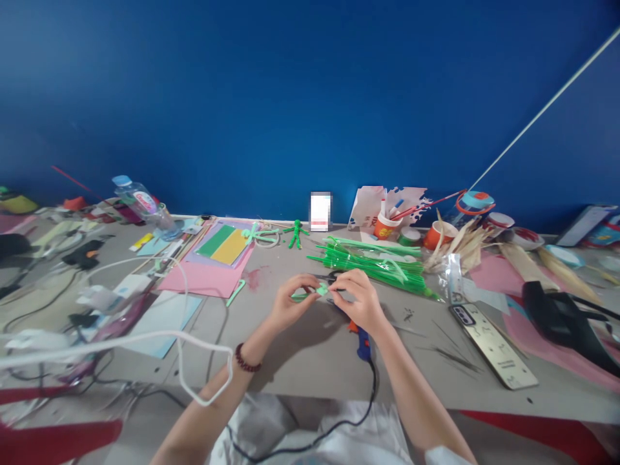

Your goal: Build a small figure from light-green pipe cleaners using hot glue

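Note:
My left hand [293,302] and my right hand [358,300] meet above the middle of the table, fingertips close together. Between them is a small light-green pipe cleaner piece [322,289], pinched by the left fingers. The right thumb and forefinger are pinched together at its right side; whatever they grip is too small to make out. Just behind my fingers lie scissors [334,278], partly hidden. Beneath my right hand rests a blue glue gun [363,345] with an orange part, its cable running down over my lap. Farther back, a green pipe cleaner figure [296,234] stands near the wall.
Bundles of green pipe cleaners [372,261] lie behind my right hand. A phone [494,349] lies at the right. Pink paper [203,279] is at the left, near a water bottle [140,200]. A white cable [208,339] loops across my left forearm. A blue wall [290,110] stands behind.

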The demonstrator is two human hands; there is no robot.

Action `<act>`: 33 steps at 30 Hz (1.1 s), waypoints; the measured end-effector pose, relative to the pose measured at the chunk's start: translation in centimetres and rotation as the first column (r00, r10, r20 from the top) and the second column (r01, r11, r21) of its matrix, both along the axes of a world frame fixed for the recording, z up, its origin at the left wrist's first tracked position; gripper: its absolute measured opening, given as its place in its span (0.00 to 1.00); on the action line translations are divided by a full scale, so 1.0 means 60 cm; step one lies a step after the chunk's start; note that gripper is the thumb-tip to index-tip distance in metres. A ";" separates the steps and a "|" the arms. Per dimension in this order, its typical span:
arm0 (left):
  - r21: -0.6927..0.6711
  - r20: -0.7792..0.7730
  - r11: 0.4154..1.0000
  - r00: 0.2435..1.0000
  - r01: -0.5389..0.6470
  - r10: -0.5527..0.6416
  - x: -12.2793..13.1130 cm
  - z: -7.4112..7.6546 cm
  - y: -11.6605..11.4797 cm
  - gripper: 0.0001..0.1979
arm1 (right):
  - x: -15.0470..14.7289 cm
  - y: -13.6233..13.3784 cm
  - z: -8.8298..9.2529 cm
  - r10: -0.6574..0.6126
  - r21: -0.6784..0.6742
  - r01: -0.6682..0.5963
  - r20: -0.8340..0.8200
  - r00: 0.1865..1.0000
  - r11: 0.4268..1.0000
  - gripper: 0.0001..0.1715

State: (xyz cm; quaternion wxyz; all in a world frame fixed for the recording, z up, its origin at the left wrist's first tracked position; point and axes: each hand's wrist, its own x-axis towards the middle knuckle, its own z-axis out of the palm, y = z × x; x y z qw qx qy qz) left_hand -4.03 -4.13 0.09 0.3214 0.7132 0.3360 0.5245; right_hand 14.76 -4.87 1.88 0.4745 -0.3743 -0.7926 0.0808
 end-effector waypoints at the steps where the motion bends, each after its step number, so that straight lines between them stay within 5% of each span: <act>1: -0.011 0.001 1.000 1.000 -0.001 0.001 0.000 0.000 0.000 0.05 | -0.001 -0.001 0.001 -0.007 0.002 0.007 0.013 1.000 1.000 0.06; 7: -0.098 0.096 0.995 0.995 0.009 0.001 -0.002 -0.008 0.002 0.08 | -0.003 0.001 -0.001 -0.082 -0.018 0.082 -0.028 0.996 0.996 0.06; 15: -0.354 0.361 0.929 0.932 0.109 0.028 -0.002 -0.012 0.009 0.11 | 0.020 0.015 -0.010 -0.399 -0.140 0.379 -0.169 0.901 0.915 0.08; 17: -0.404 0.401 0.903 0.916 0.146 0.031 -0.002 -0.010 0.009 0.12 | 0.021 0.017 -0.012 -0.347 -0.202 0.307 -0.204 0.915 0.930 0.07; 20: -0.461 0.417 0.869 0.908 0.181 0.033 0.000 -0.009 0.007 0.13 | 0.009 0.013 -0.015 -0.182 -0.371 0.039 -0.360 0.915 0.928 0.09; 25: -0.487 0.434 0.842 0.901 0.232 0.003 0.006 -0.012 0.004 0.12 | -0.022 -0.001 -0.015 -0.082 -0.554 -0.280 -0.540 0.838 0.784 0.10; 29: -0.495 0.454 0.820 0.890 0.287 -0.037 0.007 -0.014 0.003 0.12 | -0.031 -0.005 -0.015 -0.044 -0.542 -0.333 -0.568 0.822 0.772 0.09; 33: -0.526 0.465 0.800 0.885 0.288 -0.013 0.004 -0.016 0.005 0.12 | -0.030 -0.004 -0.015 -0.004 -0.422 -0.218 -0.465 0.885 0.880 0.07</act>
